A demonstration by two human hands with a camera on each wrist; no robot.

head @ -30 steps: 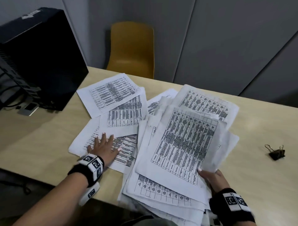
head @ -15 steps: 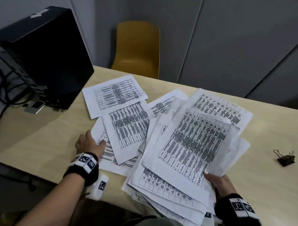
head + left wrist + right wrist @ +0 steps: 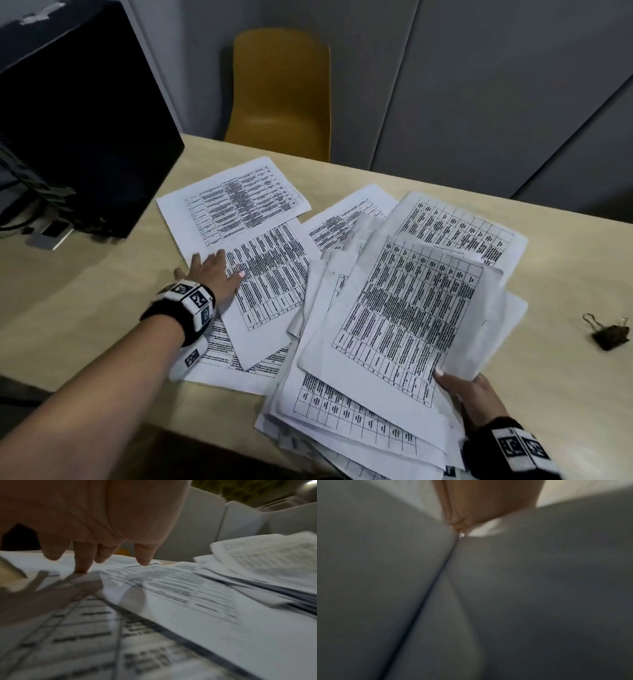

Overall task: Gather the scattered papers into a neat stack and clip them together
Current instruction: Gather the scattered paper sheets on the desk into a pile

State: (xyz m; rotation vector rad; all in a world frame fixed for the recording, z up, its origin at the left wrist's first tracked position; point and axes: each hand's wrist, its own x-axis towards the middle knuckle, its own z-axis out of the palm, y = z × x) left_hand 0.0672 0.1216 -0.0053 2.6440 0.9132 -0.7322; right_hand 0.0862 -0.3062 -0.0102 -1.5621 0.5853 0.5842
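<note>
At the near right edge of the pale wooden table (image 3: 85, 308), the right hand (image 3: 474, 394) pinches a loose bundle of white printed paper sheets (image 3: 404, 308), thumb on top, likely to keep gathered pages together; its wrist view is too blurred to show the other fingers. Left of it, the left hand (image 3: 214, 274) rests on scattered printed sheets (image 3: 267, 274), fingers spread and straight, seemingly to slide them over. A small black binder clip (image 3: 611, 335) waits, well apart, far right. Farther back stand a black box-like unit (image 3: 78, 120), a mustard-yellow chair (image 3: 281, 96) and grey wall panels (image 3: 496, 85).
</note>
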